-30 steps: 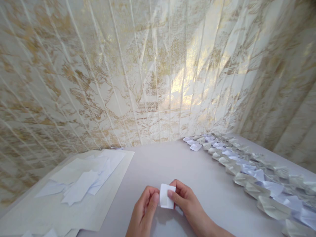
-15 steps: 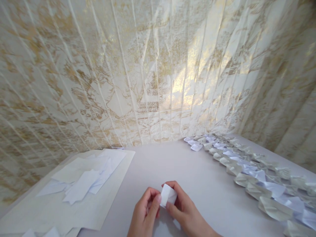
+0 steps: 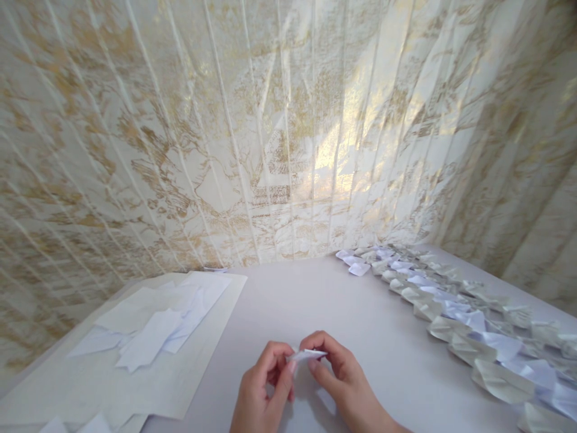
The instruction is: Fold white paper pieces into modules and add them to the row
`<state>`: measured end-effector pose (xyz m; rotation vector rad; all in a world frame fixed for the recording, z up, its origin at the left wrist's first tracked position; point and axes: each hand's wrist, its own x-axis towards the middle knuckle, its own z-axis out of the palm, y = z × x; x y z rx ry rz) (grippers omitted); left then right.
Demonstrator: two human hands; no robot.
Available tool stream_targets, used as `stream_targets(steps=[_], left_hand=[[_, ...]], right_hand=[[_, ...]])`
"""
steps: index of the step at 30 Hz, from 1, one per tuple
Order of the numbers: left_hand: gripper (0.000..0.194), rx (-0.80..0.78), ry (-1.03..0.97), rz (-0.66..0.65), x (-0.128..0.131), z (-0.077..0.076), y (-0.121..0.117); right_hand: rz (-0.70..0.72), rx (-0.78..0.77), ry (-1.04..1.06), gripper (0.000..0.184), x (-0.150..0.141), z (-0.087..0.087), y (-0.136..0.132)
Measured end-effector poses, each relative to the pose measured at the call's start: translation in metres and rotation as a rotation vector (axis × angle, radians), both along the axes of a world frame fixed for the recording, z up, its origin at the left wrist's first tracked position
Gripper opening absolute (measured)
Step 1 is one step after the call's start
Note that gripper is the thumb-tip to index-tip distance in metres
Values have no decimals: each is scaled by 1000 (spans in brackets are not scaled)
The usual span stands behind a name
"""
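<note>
A small folded piece of white paper (image 3: 305,355) is held between my two hands, just above the table, and shows nearly edge-on. My left hand (image 3: 267,382) pinches its left end between thumb and fingertips. On the other side my right hand (image 3: 339,376) has its bent fingers on the paper's right end, the thumb slightly lower. How the paper is folded underneath cannot be made out.
Left of my hands, loose white paper pieces (image 3: 151,337) lie on a large cream sheet (image 3: 180,385). Rows of folded paper pieces (image 3: 464,325) cover the table's right side. A patterned gold-and-white curtain (image 3: 270,132) hangs behind the white table (image 3: 279,300).
The folded paper has turned in my fingers from showing its flat face to nearly edge-on. My right thumb has come away from its face; both hands stay in about the same place.
</note>
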<state>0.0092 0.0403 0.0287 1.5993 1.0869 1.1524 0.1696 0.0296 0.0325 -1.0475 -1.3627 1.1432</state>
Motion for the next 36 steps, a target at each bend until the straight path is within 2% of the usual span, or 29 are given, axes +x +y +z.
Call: stream_targets(steps=[3,5,8,15,22,25,27,30,33,36], left_hand=[[18,158,111,74,-7,-1,5],[10,248,167,63,-10,-3,6],[5,289,134,44,-7,-4,3],[9,216,20,68,0,3,-1],[18,148,48,83,-1,16,-3],[20,153,52,63,1,12,-3],[19,175,56,55,3,5,-2],[17,172,44,78,7,-5,-2],[18,64,-42,101,11,-11,-2],[31,-101,-163,28,12,-13,-2]], right_hand=[[-6,132,-72,17,1,3,-2],[-14,207,-97,16,0,4,-2],[-41,235,-63,11,-1,4,0],[-35,120,71,6,1,1,1],[52,-88,248,34,0,2,1],[95,-126,227,40,-6,-3,3],[65,-137,193,43,-9,-6,3],[-2,-133,151,33,-12,-6,2],[-22,-115,104,38,-11,-3,1],[4,-65,88,43,-10,-2,-1]])
